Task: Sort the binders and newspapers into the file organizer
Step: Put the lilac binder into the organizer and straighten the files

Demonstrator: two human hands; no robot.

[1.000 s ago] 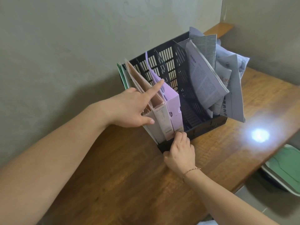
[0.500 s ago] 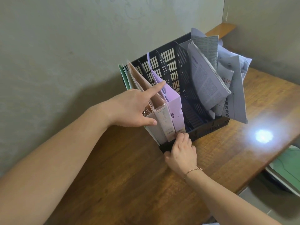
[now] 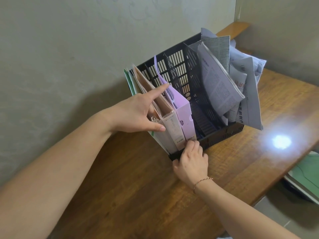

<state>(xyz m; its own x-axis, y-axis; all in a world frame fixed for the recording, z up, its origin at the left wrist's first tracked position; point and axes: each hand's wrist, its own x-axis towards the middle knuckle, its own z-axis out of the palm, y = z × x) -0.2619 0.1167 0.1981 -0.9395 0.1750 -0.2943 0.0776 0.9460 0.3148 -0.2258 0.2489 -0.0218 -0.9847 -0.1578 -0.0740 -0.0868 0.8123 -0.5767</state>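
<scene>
A black slotted file organizer stands on the wooden table against the wall. Its left slots hold a green folder, a pink binder and a purple binder, all upright. Folded newspapers fill the right slots and spill over the side. My left hand rests on the pink binder, thumb on its spine and forefinger stretched toward the purple binder. My right hand presses its fingertips on the lower spines of the binders at the organizer's front left corner.
The wooden table ends at the right, where a bright light spot glares. A green and white object lies below the table's edge. Walls close in behind and to the right.
Both hands stay almost still on the binders. My right fingers have crept slightly up the spines; the view has shifted a little.
</scene>
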